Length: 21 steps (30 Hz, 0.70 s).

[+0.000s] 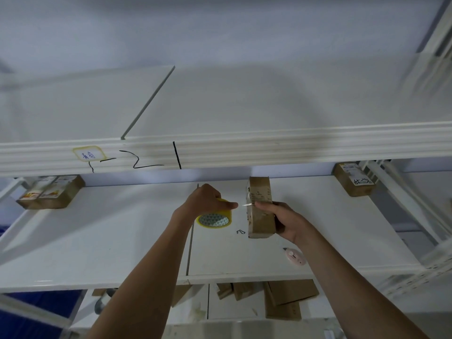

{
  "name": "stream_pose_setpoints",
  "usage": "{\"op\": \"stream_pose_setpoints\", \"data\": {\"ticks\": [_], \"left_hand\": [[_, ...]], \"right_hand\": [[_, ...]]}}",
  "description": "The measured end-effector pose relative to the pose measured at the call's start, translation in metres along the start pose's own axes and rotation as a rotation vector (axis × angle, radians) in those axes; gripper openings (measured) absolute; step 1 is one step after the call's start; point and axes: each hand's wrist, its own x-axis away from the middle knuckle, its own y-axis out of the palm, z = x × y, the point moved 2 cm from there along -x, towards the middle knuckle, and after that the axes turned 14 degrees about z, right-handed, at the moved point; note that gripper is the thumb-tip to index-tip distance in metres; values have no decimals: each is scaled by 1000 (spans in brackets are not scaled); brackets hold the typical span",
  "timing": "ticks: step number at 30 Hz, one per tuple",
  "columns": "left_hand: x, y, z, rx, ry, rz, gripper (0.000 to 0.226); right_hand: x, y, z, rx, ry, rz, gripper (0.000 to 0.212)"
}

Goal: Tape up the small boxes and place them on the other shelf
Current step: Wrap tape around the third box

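My right hand (281, 220) grips a small brown cardboard box (259, 206) standing on edge on the white middle shelf (122, 231). My left hand (208, 200) holds a yellow roll of tape (214, 217) just left of the box. A short clear strip of tape (245, 205) stretches from the roll to the box's left side, under my right thumb. A small pink cutter (295, 256) lies on the shelf below my right wrist.
Brown boxes (50, 192) sit at the shelf's back left, and another box (353, 179) at the back right. The upper shelf (220, 104) spans the view, its front beam carrying a label (89, 154). Flattened cardboard (286, 298) lies on the lower shelf.
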Motion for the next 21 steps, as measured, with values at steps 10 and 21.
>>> {"op": "stream_pose_setpoints", "data": {"ticks": [10, 21], "left_hand": [[-2, 9, 14, 13, -16, 16, 62], [-8, 5, 20, -50, 43, 62, 60]], "right_hand": [[9, 13, 4, -148, 40, -40, 47], [12, 19, 0, -92, 90, -36, 52]]}}
